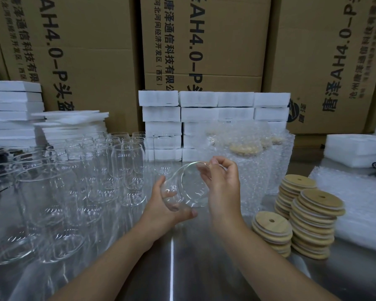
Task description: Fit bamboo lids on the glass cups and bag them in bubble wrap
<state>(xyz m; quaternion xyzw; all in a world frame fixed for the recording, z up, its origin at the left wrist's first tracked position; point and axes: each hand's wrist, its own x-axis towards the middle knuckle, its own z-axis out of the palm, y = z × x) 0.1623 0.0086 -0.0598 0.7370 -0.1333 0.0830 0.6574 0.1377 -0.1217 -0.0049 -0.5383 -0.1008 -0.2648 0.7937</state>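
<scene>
Right now both hands hold one glass cup (183, 187) in the air above the middle of the steel bench (172, 268), tilted so its open mouth faces up and to the right. The left hand (161, 210) cradles the cup's lower body from beneath, fingers curled round the far side and thumb pressed on the near side. The right hand (220, 181) is at the rim, its fingertips pinched on the lip of the glass, with no lid in it. To the left a crowd of empty glass cups (78, 174) stands upright on the bench. To the right, stacks of round bamboo lids (313, 220), each with a small hole, sit near the bench's right part, with a lower stack (272, 230) just beside them. Behind the hands stand cups already bagged in bubble wrap (254, 157), lids showing pale through it. A flat bubble wrap sheet (360, 203) lies at far right. White foam blocks (204, 118) and printed cardboard boxes (204, 40) fill the back
</scene>
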